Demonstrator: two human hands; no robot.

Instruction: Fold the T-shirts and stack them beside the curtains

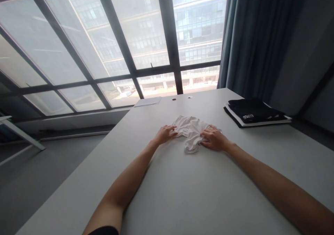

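A crumpled white cloth garment [191, 128] lies bunched on the white table [198, 189], one loose end pointing toward me. Its exact kind cannot be made out in the folds. At its left edge, my left hand [165, 134] rests with fingers apart, the tips touching or very close to the fabric. My right hand [215, 139] is closed on the right side of the cloth, with fabric bunched under its fingers.
Folded black and white clothes [257, 111] are stacked at the table's right side. A sheet of paper [148, 101] lies at the far left corner, near two round cable holes. Windows and a dark blue curtain [247, 43] stand beyond the far edge.
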